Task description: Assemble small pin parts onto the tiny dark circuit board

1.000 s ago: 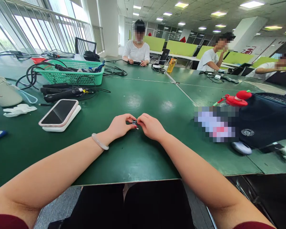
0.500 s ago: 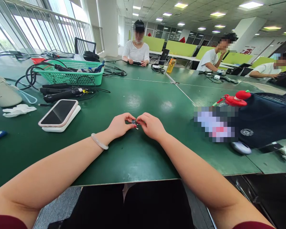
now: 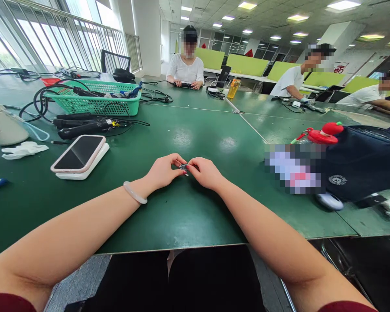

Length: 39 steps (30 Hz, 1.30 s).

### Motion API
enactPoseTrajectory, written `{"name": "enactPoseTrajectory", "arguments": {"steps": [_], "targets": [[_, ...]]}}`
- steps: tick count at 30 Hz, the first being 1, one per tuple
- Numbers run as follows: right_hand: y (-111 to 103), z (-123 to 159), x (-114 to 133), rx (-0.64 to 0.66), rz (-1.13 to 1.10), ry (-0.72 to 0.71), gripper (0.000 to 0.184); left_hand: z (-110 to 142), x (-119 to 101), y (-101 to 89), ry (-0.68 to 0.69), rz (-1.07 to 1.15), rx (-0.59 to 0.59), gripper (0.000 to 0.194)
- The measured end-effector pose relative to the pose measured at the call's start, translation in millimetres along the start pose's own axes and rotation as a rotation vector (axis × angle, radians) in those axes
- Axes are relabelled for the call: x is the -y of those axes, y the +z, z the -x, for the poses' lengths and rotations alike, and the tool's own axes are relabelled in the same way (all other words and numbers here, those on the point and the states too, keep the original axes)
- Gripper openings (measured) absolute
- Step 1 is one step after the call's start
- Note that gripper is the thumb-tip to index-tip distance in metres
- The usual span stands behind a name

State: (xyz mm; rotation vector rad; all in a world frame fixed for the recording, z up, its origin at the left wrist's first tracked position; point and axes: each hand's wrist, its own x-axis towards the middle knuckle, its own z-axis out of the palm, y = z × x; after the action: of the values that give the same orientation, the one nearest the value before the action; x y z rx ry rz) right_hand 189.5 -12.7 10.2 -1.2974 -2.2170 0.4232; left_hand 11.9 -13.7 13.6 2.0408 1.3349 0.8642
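Observation:
Over the green table, my two hands meet around a small dark piece with silvery specks, possibly a little circuit board; it is too small to name for sure. My left hand pinches its left side between thumb and fingers, with a pale bangle on that wrist. Thumb and fingertips of my right hand close on its right side, hiding that end. A tiny pale bit shows just under the fingertips.
Left of my hands lie a phone on a white box, black handheld devices, and a green basket with cables. To the right are a dark bag and a mouse. Several people sit around the table.
My right hand has shifted slightly down, its fingers closer over the piece. My left hand keeps its pinch. A person at the far right has leaned and moved an arm.

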Motion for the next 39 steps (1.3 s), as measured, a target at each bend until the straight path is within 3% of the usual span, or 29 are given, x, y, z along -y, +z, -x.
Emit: {"name": "enactPoseTrajectory", "arguments": {"steps": [8,17,24,32,39], "targets": [[-1.9,1.2,-5.1,0.097,0.039,0.035,0.017,-1.0,0.6,-1.1,-0.033,-0.058,-0.060,0.023],[2.4,2.4,0.6,0.166,0.187,-0.062,0.008,-3.3,4.9,-0.4,-0.094,-0.070,-0.089,0.024],[1.6,0.6,-2.9,0.151,0.164,-0.046,0.011,-2.4,5.2,-1.1,-0.108,-0.069,-0.083,0.024],[-1.5,-0.9,-4.4,-0.039,-0.039,-0.002,0.012,-0.7,-0.9,-1.6,-0.083,-0.066,-0.012,0.026],[0.9,0.6,1.9,-0.058,-0.118,-0.006,0.013,2.1,-6.5,-1.9,-0.030,-0.079,0.042,0.024]]}}
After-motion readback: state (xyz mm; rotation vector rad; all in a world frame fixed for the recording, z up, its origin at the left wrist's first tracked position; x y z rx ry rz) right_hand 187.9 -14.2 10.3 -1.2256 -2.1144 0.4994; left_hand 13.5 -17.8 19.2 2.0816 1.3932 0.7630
